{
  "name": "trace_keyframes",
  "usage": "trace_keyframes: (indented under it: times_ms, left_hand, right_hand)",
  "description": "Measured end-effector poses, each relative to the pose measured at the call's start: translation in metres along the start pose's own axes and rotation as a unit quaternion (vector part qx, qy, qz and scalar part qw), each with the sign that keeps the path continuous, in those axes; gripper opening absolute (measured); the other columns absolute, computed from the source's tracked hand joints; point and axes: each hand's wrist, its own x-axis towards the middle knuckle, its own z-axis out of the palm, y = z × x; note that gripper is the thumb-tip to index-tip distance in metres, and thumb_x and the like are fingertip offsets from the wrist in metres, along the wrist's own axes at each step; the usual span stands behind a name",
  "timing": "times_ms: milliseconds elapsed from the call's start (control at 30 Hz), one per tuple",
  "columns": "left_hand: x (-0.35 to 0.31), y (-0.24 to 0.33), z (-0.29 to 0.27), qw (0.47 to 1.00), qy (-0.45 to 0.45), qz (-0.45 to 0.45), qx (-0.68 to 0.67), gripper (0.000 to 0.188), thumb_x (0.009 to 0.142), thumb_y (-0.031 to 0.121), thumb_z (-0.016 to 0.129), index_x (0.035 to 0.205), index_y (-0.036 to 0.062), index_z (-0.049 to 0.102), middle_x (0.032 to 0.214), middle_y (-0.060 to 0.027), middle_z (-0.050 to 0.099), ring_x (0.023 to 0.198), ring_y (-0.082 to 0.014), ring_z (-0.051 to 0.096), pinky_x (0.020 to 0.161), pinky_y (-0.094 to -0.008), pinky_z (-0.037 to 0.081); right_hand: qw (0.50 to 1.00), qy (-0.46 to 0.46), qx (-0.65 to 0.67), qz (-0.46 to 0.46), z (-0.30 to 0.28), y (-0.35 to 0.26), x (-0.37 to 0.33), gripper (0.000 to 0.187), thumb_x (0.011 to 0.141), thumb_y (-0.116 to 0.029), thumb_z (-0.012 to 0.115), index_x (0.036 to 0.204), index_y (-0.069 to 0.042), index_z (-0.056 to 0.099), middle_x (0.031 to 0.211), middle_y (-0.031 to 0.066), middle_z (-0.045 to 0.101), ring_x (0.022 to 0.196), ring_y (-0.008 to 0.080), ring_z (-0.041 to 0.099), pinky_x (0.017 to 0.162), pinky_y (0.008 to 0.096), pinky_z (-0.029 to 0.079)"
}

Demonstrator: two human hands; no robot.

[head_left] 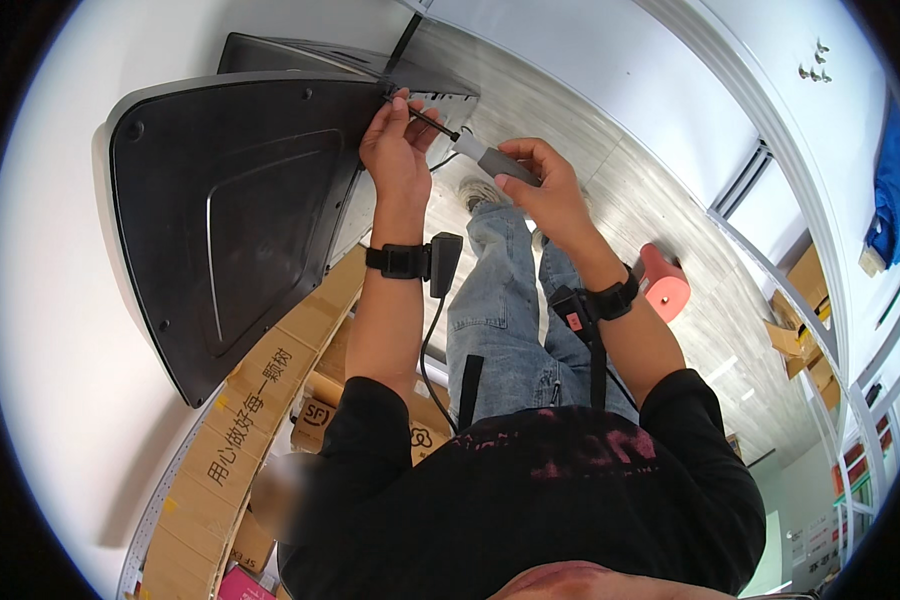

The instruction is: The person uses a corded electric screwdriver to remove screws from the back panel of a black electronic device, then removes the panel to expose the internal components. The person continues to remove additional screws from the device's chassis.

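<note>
A screwdriver with a grey handle and a long dark shaft slants across the upper middle. My right hand is wrapped round its handle, thumb and fingers closed on it. The shaft's far end reaches the upper right corner of a large black moulded panel. At that corner my left hand is raised, its thumb and forefinger pinched beside the screwdriver's tip. What sits between those fingers is too small to make out. The other left fingers curl behind the shaft. A second dark panel shows behind the first.
Flattened cardboard and cardboard boxes stand at the lower left, below the panel. A red stool is on the wood-look floor at my right. White framing curves along the right, with a blue cloth beyond it.
</note>
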Motion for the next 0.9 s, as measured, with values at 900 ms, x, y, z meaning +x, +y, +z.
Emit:
trace_keyframes:
  times_ms: [900]
  left_hand:
    - [0.001,-0.004,-0.001,0.999,0.014,0.003,0.048,0.016,0.087,0.021,0.065,0.092,0.0063,0.061,0.082,-0.0019,0.061,0.074,-0.0155,0.061,0.065,-0.0317,0.050]
  right_hand:
    - [0.980,0.025,-0.180,-0.077,0.004,0.016,0.011,0.042,0.072,-0.010,0.072,0.111,-0.003,0.058,0.108,0.0164,0.055,0.093,0.0285,0.057,0.082,0.0357,0.045]
